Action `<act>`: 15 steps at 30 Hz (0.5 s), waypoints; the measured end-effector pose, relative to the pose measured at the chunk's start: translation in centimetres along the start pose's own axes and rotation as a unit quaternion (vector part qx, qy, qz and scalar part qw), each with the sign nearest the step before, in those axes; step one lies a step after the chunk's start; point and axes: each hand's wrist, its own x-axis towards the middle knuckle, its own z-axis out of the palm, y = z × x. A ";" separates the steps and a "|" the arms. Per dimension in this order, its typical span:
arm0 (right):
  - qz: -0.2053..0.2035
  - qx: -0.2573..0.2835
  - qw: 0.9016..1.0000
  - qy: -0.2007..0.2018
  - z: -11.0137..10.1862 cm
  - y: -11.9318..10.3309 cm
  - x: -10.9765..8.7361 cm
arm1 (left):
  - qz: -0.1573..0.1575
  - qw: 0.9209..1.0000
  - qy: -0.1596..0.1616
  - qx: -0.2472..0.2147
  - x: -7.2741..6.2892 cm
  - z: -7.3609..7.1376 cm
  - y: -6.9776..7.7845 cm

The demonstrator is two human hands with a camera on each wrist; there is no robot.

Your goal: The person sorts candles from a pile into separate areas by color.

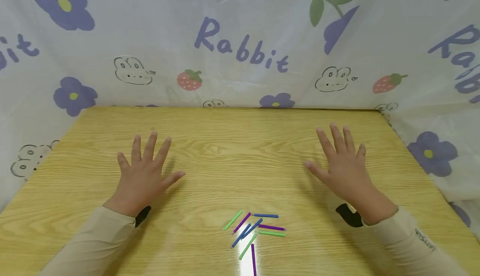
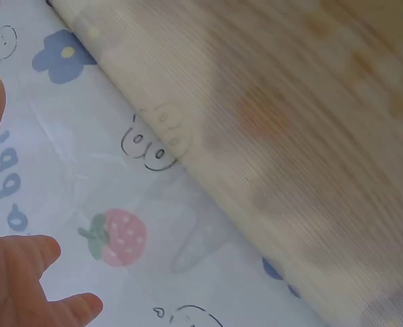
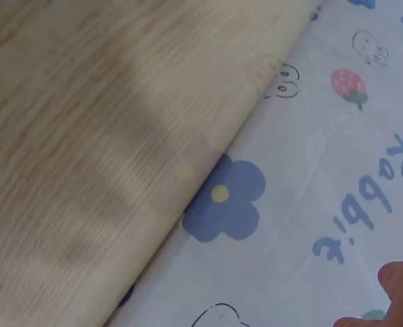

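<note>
Fingers spread wide, my left hand (image 1: 140, 180) is held over the left part of the wooden table (image 1: 210, 167). My right hand (image 1: 348, 174) mirrors it on the right side, also spread and holding nothing. Between them, nearer the front edge, lies a loose group of short thin sticks: green (image 1: 233, 220), purple (image 1: 271, 227) and blue (image 1: 265, 215). Two blue sticks lie close together in the middle, and one purple stick (image 1: 253, 259) runs down to the bottom of the head view. Each wrist view shows only part of its hand at the edge.
A white sheet (image 1: 240, 84) printed with rabbits, flowers and strawberries hangs behind the table and along both sides. Bright glare falls on the tabletop under the sticks. A dark strap part (image 1: 349, 215) shows beneath the right wrist, another (image 1: 142, 216) beneath the left.
</note>
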 end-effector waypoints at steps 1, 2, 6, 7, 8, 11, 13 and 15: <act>-0.003 0.003 1.000 0.000 0.1 -0.1 0.0 | 0.000 1.000 -0.002 0.000 0.0 0.0 0.2; -0.005 0.004 1.000 0.000 0.2 -0.3 -0.1 | 0.001 1.000 -0.005 -0.002 0.0 -0.1 0.4; -0.014 0.002 1.000 -0.010 0.6 -0.7 -0.2 | 0.012 1.000 -0.003 -0.006 -0.1 -0.2 1.2; -0.017 0.002 1.000 -0.012 0.7 -0.9 -0.2 | 0.014 1.000 -0.003 -0.008 -0.2 -0.3 1.4; -0.020 0.002 1.000 -0.015 0.8 -1.0 -0.2 | 0.017 1.000 -0.002 -0.010 -0.2 -0.4 1.5; -0.026 0.006 0.999 -0.024 1.0 -1.3 -0.2 | 0.025 1.000 0.002 -0.013 -0.3 -0.5 2.0; -0.030 0.011 0.999 -0.027 1.2 -1.5 -0.2 | 0.028 0.999 0.000 -0.016 -0.4 -0.6 2.3; -0.034 0.015 0.999 -0.032 1.3 -1.7 -0.2 | 0.032 0.999 -0.002 -0.017 -0.5 -0.6 2.7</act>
